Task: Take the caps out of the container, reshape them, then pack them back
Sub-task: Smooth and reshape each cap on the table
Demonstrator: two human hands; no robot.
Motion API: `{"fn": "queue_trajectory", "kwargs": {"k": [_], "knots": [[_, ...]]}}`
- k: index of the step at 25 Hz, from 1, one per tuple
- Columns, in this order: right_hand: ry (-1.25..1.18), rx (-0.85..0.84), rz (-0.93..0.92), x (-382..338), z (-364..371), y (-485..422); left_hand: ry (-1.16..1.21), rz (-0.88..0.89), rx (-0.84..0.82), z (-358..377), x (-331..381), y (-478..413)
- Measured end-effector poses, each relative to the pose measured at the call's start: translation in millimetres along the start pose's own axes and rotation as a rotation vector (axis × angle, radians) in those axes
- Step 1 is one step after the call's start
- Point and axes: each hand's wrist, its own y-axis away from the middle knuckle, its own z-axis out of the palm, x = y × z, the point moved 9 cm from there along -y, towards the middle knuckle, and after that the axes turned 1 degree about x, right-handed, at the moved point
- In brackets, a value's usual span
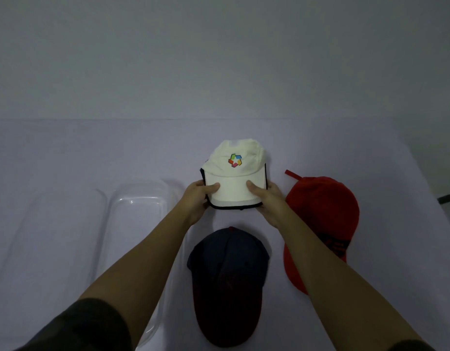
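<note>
A white cap [235, 173] with a multicoloured logo and dark-edged brim is held in front of me, brim toward me. My left hand [199, 201] grips the brim's left edge, thumb on top. My right hand [268, 198] grips the brim's right edge the same way. A navy cap [227, 282] lies on the table below the white one, brim toward me. To the right lies a red cap [322, 224], partly behind my right forearm. A clear plastic container [132, 206] stands at the left, with nothing visible inside it and my left forearm crossing over it.
Everything rests on a pale cloth-covered table [67, 160] that ends at a plain wall behind. The table's right edge [421, 173] runs diagonally, with a dark floor strip beyond it.
</note>
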Motion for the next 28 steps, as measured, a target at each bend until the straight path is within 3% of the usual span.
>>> {"fn": "queue_trajectory", "kwargs": {"k": [5, 7, 11, 13, 16, 22, 26, 28], "knots": [[0.240, 0.048, -0.012, 23, -11, -11, -0.174, 0.017, 0.051, -8, -19, -15], [0.395, 0.109, -0.102, 18, -14, -8, -0.246, 0.052, 0.157, -15, -19, -19], [0.866, 0.311, -0.195, 1, -21, 1, -0.698, 0.032, 0.411, -29, -18, -18], [0.850, 0.298, -0.208, 0, -21, 3, -0.634, 0.163, 0.449, -28, 1, -17], [0.867, 0.231, -0.334, -11, -12, 9, -0.704, 0.436, 0.326, -19, 50, -33], [0.754, 0.183, -0.591, -80, 9, 3, -1.021, 0.228, -0.031, -18, 62, -65], [1.088, -0.056, -0.482, -90, 26, -29, -0.931, 0.223, -0.192, 7, 61, -62], [1.211, -0.093, -0.497, -88, 27, -34, -0.898, 0.230, -0.227, 17, 62, -62]]}}
